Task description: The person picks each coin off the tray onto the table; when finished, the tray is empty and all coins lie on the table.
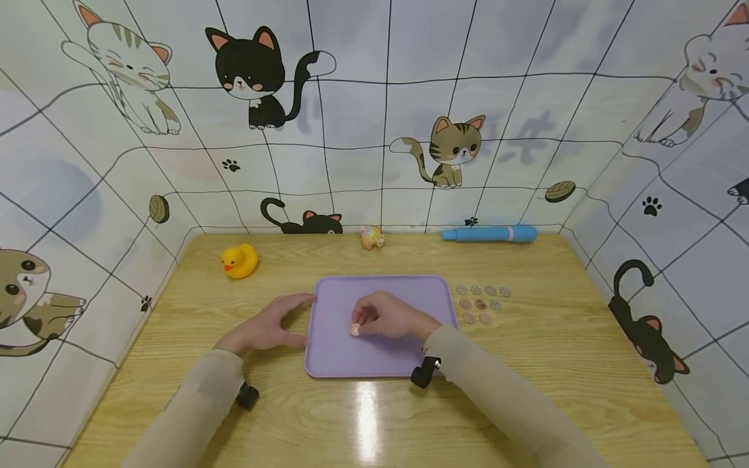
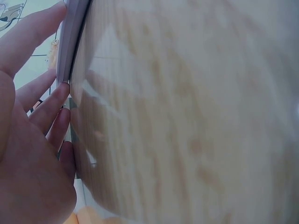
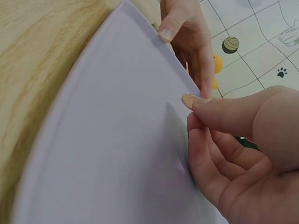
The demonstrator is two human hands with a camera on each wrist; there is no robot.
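Over the left half of a lilac tray [image 1: 333, 357], my right hand [image 1: 389, 316] pinches a copper-coloured coin [image 3: 188, 101] between thumb and fingertips. In the head view the coin shows just below those fingertips. My left hand [image 1: 266, 325] lies at the tray's left edge with thumb and fingers spread, its tips touching the rim [image 2: 70, 51]. Right of the tray, several coins [image 1: 480, 304] lie in rows on the wooden table, some silver and some copper-coloured.
A yellow rubber duck [image 1: 240, 261] stands at the table's back left. Along the back edge are a small multicoloured figurine [image 1: 372, 238] and a blue pen-like tube [image 1: 489, 234]. A cat-print sheet [image 1: 363, 130] rises behind and on both sides of the table [image 1: 281, 422].
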